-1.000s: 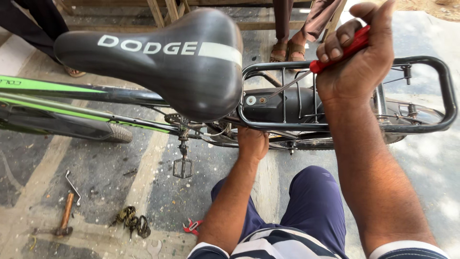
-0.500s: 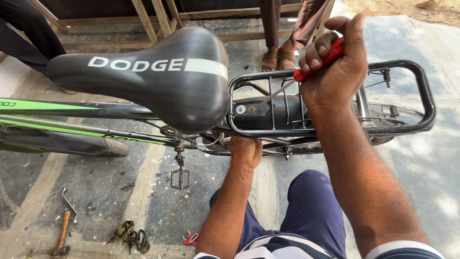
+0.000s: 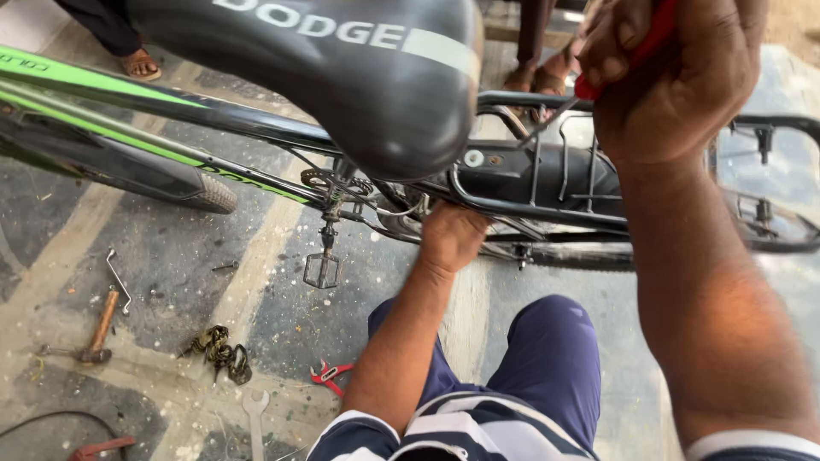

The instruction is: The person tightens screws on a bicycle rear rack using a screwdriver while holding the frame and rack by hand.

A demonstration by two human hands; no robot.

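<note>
Screwdriver handle (image 3: 649,38), red, sits in your right hand (image 3: 675,77) at the upper right of the frame; your grip there is pressed together around it, fingers wrapped over the handle so only strips of red show. Its thin metal shaft slants down and left from your fist toward the front of the black rear rack (image 3: 547,205), ending near the rack's rails just right of the saddle; the tip itself is too small to tell.

Your left hand (image 3: 448,235) is lower, at the centre of the frame, under the rack and against the bicycle frame beside the rear wheel. Its fingers are curled out of sight behind the tubes, so you cannot tell whether that grip pinches anything.

Between you and the work, the big black saddle (image 3: 376,77) fills the upper middle of the frame and hides the seat post area. Green and black frame tubes (image 3: 154,111) run off to the upper left, and a pedal (image 3: 322,269) hangs below the crank, left of your left forearm.

On the floor at lower left lie a hammer (image 3: 98,329) with a wooden handle, a heap of chain (image 3: 218,350), red pliers (image 3: 329,376) and a flat spanner (image 3: 255,418). Another person's sandalled feet (image 3: 542,72) stand beyond the rack, at the top of the frame.
</note>
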